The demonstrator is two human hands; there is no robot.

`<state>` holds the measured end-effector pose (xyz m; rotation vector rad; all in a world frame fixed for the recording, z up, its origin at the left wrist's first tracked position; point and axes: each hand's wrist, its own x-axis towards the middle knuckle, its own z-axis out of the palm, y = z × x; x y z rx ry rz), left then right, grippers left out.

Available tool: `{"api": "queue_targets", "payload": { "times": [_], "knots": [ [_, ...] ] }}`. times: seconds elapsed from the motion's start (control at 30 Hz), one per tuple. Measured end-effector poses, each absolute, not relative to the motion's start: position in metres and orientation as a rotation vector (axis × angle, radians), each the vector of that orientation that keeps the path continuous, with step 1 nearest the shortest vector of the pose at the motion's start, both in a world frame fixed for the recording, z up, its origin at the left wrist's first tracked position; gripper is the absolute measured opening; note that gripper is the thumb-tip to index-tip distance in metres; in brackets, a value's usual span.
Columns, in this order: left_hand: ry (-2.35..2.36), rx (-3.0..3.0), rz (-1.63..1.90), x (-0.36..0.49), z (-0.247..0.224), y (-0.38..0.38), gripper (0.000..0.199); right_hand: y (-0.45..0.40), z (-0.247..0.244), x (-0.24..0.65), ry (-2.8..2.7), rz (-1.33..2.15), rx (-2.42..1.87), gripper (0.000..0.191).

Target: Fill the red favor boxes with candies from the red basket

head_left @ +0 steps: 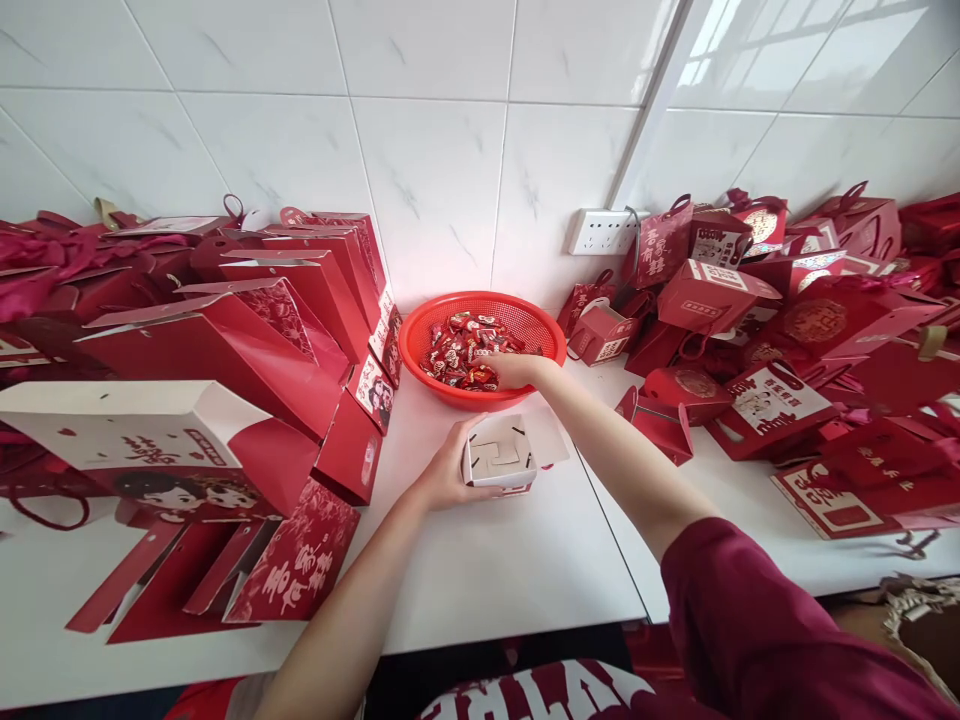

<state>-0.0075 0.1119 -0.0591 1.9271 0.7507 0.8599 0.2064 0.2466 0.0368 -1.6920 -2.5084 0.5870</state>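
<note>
1. Left hand [448,468]: clasping an open-topped box [499,452], white inside, on the near side of the red basket [450,393].
2. Right hand [511,371]: down in the basket, fingers among wrapped sweets [459,345]; from where I stand, can't tell if it's gripping any.
3. Red cartons [300,300] crowd the white surface [480,575] left and right.

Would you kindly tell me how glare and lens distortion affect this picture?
Head view: bright reflections glare off the glossy white wall tiles, upper right; wide-angle distortion seems to stretch the red cardboard boxes at left; the round red plastic basket looks fairly sharp.
</note>
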Motion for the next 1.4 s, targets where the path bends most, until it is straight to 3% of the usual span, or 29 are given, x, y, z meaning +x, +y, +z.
{"api": "queue_targets", "payload": {
  "times": [0.13, 0.27, 0.7, 0.93, 1.07, 1.27, 1.4],
  "knots": [
    [0.761, 1.912, 0.844, -0.008, -0.057, 0.111, 0.112, 0.268, 0.025, 0.19, -2.617, 0.675, -1.865, 0.103],
    [0.751, 1.882, 0.829, -0.008, -0.058, 0.111, 0.11, 0.281, 0.018, 0.189, -2.602, 0.694, -1.918, 0.107],
    [0.74, 1.985, 0.86, -0.008, -0.058, 0.113, 0.113, 0.252, 0.025, 0.227, -1.915, 1.054, -1.466, 0.049],
    [0.731, 1.951, 0.872, -0.007, -0.06, 0.113, 0.111, 0.201, 0.041, 0.233, -1.589, 1.293, -1.138, 0.033],
    [0.674, 1.931, 0.894, -0.005, -0.056, 0.112, 0.107, 0.157, 0.057, 0.235, -1.601, 1.499, -0.847, 0.043],
    [0.705, 1.938, 0.873, -0.006, -0.053, 0.113, 0.108, 0.115, 0.035, 0.237, -1.579, 0.832, -0.978, 0.036],
    [0.685, 1.922, 0.858, -0.006, -0.055, 0.114, 0.108, 0.096, -0.009, 0.249, -1.69, 0.81, -0.982, 0.031]
  ]
}}
